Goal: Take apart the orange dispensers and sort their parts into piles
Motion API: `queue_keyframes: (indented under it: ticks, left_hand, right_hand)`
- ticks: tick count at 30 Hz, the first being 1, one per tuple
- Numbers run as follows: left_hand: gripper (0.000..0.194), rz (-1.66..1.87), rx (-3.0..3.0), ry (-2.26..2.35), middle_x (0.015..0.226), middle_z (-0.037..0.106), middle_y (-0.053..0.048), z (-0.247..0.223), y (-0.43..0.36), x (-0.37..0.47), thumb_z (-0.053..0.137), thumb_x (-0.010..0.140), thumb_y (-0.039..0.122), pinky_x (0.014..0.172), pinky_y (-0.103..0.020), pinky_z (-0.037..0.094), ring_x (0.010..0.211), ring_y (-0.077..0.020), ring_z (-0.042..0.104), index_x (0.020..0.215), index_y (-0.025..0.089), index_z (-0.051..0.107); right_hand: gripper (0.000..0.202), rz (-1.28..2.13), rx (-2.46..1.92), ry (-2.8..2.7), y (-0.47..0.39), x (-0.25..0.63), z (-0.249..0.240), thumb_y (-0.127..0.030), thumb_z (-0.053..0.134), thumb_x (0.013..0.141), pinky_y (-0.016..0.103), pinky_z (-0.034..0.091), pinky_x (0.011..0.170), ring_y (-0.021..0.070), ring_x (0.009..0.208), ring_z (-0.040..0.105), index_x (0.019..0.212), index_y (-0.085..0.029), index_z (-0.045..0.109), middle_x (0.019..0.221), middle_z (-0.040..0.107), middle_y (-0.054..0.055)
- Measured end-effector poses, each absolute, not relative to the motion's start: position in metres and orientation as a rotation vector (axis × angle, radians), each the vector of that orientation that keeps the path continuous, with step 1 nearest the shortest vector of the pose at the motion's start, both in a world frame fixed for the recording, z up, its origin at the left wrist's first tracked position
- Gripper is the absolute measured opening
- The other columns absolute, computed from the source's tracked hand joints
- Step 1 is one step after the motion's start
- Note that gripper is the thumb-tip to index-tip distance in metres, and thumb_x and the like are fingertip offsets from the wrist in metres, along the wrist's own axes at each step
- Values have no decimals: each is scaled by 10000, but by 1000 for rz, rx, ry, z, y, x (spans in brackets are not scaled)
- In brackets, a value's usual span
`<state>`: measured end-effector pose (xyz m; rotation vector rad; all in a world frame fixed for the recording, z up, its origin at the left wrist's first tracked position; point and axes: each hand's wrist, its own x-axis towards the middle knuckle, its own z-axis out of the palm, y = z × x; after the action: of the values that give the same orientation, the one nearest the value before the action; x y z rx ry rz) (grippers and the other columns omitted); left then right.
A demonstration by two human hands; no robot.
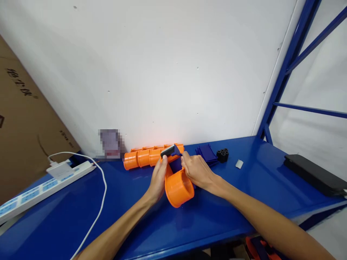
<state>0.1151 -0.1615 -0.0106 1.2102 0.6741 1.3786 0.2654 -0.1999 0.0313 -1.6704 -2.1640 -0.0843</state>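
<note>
A row of orange round plastic cups lies on the glossy blue tabletop, close to the white wall. In front of its right part, the two hands hold a single orange plastic cup with a flat arm, its open mouth facing right. The left hand is closed narrowly on the arm of this cup, thumb up against a small black rectangular piece. The right hand is closed on a dark blue plastic piece that meets the black one; its lower fingers are by the cup's rim. The hands and the held cup block part of the view of the row, and the left fingertips are hidden.

Just right of the row lies a stack of dark blue flat plastic pieces, then a bundle of short black tubes and a small pale grey piece. A long black case is well apart, far to the row's right, near a blue metal frame.

Left of the row stands a blurred-out object; farther left are a white power strip with a white adapter, a looping white cable and a brown cardboard box.
</note>
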Motion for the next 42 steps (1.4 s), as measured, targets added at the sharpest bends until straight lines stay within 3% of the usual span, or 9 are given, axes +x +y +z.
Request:
queue_keyframes:
  ticks: [8, 12, 19, 23, 27, 30, 33, 36, 42]
  left_hand:
    - [514, 1353, 1208, 691, 1259, 712, -52, -9, -160, 116, 671, 815, 636, 1125, -403, 416, 1334, -287, 534, 1118, 226, 734]
    - [553, 1328, 1161, 675, 1288, 699, -57, -9, -160, 115, 664, 821, 642, 1094, -394, 446, 1310, -281, 555, 1182, 227, 716]
    - [547, 1280, 1054, 601, 1154, 744, -96, 7, -162, 103, 633, 854, 627, 896, -363, 577, 1111, -292, 676, 1170, 190, 724]
    - [473, 1167, 946, 370, 1135, 753, -99, 25, -165, 96, 593, 916, 551, 910, -328, 578, 1075, -268, 701, 1183, 183, 722]
    - [545, 1116, 623, 418, 1022, 769, -154, 33, -161, 93, 419, 1002, 519, 888, -284, 583, 979, -232, 735, 1060, 77, 732]
    - [624, 1008, 502, 522, 909, 769, -167, 30, -154, 93, 367, 1008, 540, 789, -273, 607, 811, -219, 752, 992, 33, 731]
    - [617, 963, 505, 562, 832, 764, -153, 25, -149, 93, 369, 1010, 530, 736, -278, 613, 717, -214, 748, 933, 37, 731]
    - [599, 963, 513, 561, 825, 764, -147, 20, -146, 93, 390, 1007, 522, 732, -290, 616, 705, -216, 746, 893, 41, 728]
    - [567, 948, 521, 495, 807, 756, -131, 15, -148, 97, 423, 998, 516, 741, -305, 617, 710, -214, 738, 871, 53, 724]
  right_hand:
    - [167, -104, -1645, -2174, -201, 266, 30, -132, 401, 993, 275, 308, 565, 198, 681, 679, 1084, -116, 541, 841, 745, 98]
    - [223, -131, -1703, -2114, -199, 269, 29, -198, 350, 1035, 283, 273, 555, 192, 635, 659, 1052, -129, 562, 788, 735, 89]
    - [226, -82, -1688, -2119, -198, 262, 25, -262, 416, 1029, 291, 247, 578, 193, 658, 648, 1092, -146, 599, 830, 736, 77]
    - [203, -52, -1668, -2066, -197, 268, 34, -246, 461, 987, 287, 235, 586, 158, 595, 578, 946, -172, 645, 743, 704, 40]
    - [382, -116, -1642, -1677, -187, 318, 58, -310, 393, 1024, 268, 264, 591, 141, 598, 521, 741, -182, 615, 689, 660, 25]
    - [393, -202, -1834, -1415, -171, 368, 69, -333, 460, 994, 267, 275, 585, 156, 621, 540, 666, -183, 614, 675, 661, 38]
    - [321, -224, -2089, -1361, -154, 395, 64, -324, 513, 971, 262, 341, 633, 190, 748, 635, 741, -181, 686, 794, 726, 78]
    - [274, -229, -2210, -1415, -139, 393, 48, -326, 526, 961, 276, 398, 693, 228, 873, 685, 850, -190, 736, 940, 756, 120]
    - [263, -184, -2288, -1506, -128, 375, 35, -342, 570, 911, 338, 458, 749, 308, 954, 701, 903, -163, 762, 1002, 749, 176]
